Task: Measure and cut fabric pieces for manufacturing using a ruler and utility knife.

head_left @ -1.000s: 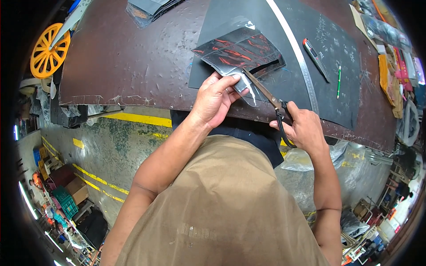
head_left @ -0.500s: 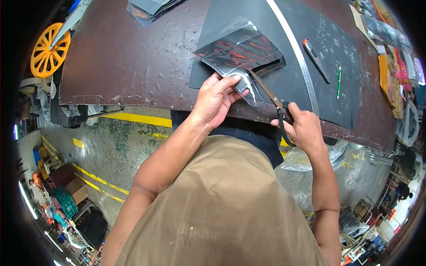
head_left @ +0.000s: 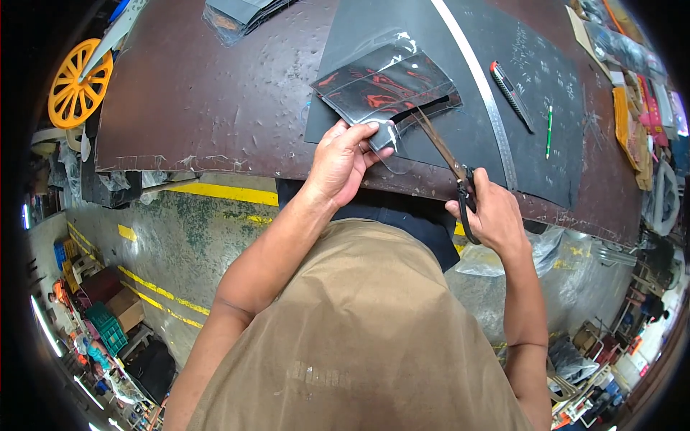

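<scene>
While left hand (head_left: 343,159) pins the plastic sheet (head_left: 384,90) taut, right hand (head_left: 492,215) grips scissors (head_left: 444,154) — blades mid-cut

Clear plastic package (head_left: 384,86), black-and-red inside, on the table's dark mat (head_left: 546,144)

Workshop, prob. a cutting/craft shop: scarred brown workbench (head_left: 201,93) w/ black cutting mat (head_left: 546,93), long steel ruler (head_left: 480,93), utility knife (head_left: 512,95). Concrete floor w/ yellow lines (head_left: 223,192), crates (head_left: 108,327) and clutter below, yellow wheel (head_left: 75,82) at left.
</scene>
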Action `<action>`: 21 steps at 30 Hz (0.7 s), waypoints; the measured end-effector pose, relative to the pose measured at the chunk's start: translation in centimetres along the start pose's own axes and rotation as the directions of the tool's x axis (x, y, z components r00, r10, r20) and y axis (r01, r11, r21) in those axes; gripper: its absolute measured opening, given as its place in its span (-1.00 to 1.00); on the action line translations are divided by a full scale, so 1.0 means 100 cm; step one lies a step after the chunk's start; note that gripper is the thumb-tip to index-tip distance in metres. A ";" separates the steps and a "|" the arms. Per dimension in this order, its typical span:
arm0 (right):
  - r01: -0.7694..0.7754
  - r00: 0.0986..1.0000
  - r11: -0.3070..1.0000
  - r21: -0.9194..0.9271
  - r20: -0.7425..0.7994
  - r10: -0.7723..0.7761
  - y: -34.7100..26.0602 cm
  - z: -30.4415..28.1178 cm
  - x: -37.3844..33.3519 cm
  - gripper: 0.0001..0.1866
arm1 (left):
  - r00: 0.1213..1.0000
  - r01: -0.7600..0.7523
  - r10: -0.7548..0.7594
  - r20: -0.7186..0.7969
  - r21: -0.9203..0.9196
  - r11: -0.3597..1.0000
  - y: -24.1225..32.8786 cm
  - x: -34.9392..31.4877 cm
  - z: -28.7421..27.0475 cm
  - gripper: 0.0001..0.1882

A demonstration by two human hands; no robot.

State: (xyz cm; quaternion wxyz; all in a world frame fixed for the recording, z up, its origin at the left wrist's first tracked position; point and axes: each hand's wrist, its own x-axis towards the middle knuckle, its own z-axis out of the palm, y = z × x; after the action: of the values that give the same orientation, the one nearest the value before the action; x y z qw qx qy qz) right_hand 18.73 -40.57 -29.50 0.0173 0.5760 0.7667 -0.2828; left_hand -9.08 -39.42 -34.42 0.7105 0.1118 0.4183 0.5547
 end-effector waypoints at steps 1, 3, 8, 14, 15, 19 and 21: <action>-0.004 1.000 1.000 -0.006 -0.012 0.004 0.003 -0.001 0.000 -0.30 | 1.000 -0.001 0.001 0.001 -0.002 1.000 -0.001 0.001 0.001 -0.76; -0.037 0.998 0.999 0.001 -0.054 0.037 0.010 0.006 0.001 -0.30 | 1.000 0.009 -0.009 0.005 0.019 1.000 -0.001 0.008 -0.007 -0.77; -0.261 0.922 0.965 0.037 -0.286 0.261 0.067 -0.026 -0.019 -0.39 | 0.998 -0.053 0.059 -0.030 0.164 0.985 -0.018 0.031 -0.001 -0.76; -0.454 0.523 0.843 0.289 -0.680 0.515 0.227 -0.095 0.024 -0.36 | 0.878 -0.423 0.473 0.077 0.587 0.690 0.049 0.114 0.038 -0.71; -0.529 0.468 0.803 0.275 -0.694 0.547 0.260 -0.106 0.020 -0.34 | 0.839 -0.450 0.533 0.114 0.695 0.560 0.071 0.117 0.053 -0.73; -0.690 0.355 0.672 0.270 -0.682 0.639 0.367 -0.128 0.027 -0.29 | 0.497 -0.747 0.627 0.600 0.664 -0.043 0.162 0.136 0.103 -0.66; -0.762 0.303 0.595 0.255 -0.671 0.676 0.399 -0.137 0.034 -0.27 | 0.467 -0.777 0.541 0.699 0.617 -0.127 0.179 0.133 0.137 -0.66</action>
State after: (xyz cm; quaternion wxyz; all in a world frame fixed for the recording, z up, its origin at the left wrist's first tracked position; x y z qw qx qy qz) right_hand 57.36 -24.37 -35.72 -0.1237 0.9145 0.3825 0.0449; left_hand -11.22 -17.09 -21.00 0.1654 0.7374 0.4488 0.4769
